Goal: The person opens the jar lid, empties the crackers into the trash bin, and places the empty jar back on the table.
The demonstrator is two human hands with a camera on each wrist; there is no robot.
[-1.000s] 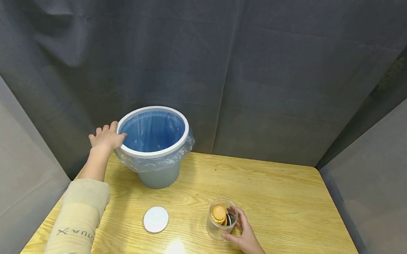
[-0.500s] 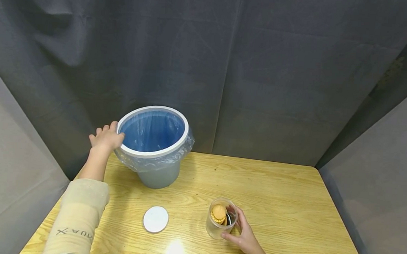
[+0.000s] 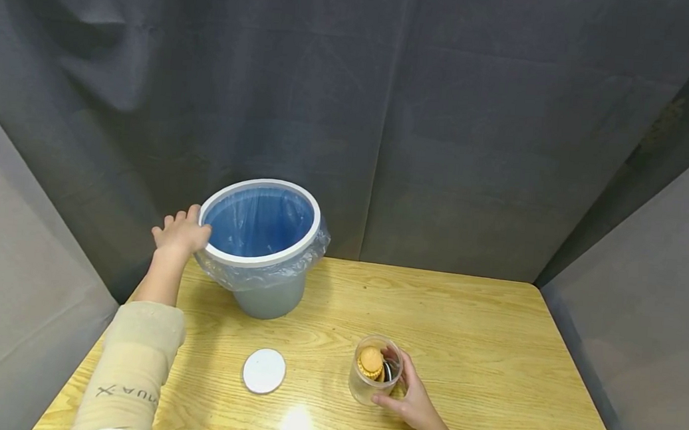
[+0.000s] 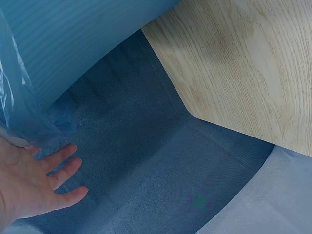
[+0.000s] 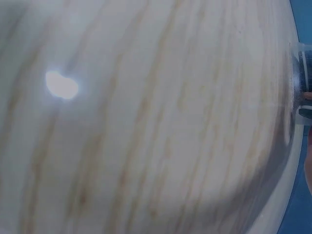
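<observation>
Little had been moved. A round grey lined bin, far left, was touched by the spread left hand; a clear cylindrical jar of round yellow biscuits, near right, was grasped by the right hand.

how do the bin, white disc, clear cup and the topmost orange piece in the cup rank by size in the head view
From largest to smallest:
1. bin
2. clear cup
3. white disc
4. topmost orange piece

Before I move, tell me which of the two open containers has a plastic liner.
The large grey bin at the left hand: clear plastic hangs below its white rim. The small clear cup held by the right hand shows no liner.
</observation>
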